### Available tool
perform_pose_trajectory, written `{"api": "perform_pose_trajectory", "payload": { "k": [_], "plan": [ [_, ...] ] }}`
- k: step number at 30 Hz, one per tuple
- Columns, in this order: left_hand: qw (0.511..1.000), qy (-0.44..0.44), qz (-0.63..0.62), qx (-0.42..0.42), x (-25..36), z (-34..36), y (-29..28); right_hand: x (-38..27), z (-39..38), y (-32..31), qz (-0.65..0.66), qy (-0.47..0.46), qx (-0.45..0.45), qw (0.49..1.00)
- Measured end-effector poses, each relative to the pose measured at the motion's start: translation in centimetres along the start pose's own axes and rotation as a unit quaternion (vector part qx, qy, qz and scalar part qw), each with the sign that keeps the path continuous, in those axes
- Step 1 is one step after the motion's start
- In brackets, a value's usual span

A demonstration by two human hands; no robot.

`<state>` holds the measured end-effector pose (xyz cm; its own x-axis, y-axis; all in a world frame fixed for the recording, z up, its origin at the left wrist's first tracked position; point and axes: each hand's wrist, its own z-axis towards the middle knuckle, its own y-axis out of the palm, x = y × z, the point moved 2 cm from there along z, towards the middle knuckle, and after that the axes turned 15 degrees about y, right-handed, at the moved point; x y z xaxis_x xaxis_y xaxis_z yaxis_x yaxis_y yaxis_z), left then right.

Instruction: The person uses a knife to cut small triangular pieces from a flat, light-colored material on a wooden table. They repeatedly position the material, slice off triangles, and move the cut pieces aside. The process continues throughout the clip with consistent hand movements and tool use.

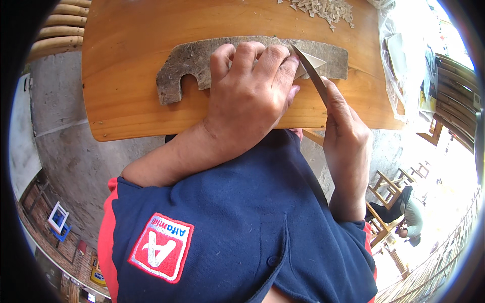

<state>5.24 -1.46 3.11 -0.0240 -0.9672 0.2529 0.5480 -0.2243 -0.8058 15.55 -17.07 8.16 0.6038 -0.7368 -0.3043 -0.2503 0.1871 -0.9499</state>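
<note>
Knife is filling the right hand, while the left hand is pinning a pale piece beside that grip. Farther right, a plastic bag is lying, contents unclear.

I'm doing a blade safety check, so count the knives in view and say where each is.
1: the knife is in the right hand, its tip over the wooden board. Others could be hidden in the background.
</note>
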Motion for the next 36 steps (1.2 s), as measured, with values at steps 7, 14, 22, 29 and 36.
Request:
{"api": "perform_pose_trajectory", "payload": {
  "k": [7, 14, 22, 29, 36],
  "plan": [
    [1.0, 0.003, 0.003, 0.003, 0.0, 0.0, 0.2, -0.7, 0.4, 0.4, -0.02, -0.003, -0.007, 1.0],
    [0.999, 0.002, 0.039, 0.017, 0.2, 0.1, 0.6, -0.5, -0.6, -0.4, -0.025, 0.022, -0.025, 0.999],
    [0.999, -0.004, 0.036, 0.026, 0.2, 0.0, 0.8, 0.3, -2.0, -0.9, 0.035, 0.092, -0.044, 0.994],
    [1.0, -0.01, 0.009, 0.025, 0.1, 0.0, 0.3, 2.4, -0.8, 0.0, 0.085, 0.057, 0.045, 0.994],
    [0.999, -0.011, -0.007, 0.043, -0.4, -0.2, 0.3, 2.6, 0.1, -0.3, 0.108, 0.032, 0.008, 0.994]
  ]
}}
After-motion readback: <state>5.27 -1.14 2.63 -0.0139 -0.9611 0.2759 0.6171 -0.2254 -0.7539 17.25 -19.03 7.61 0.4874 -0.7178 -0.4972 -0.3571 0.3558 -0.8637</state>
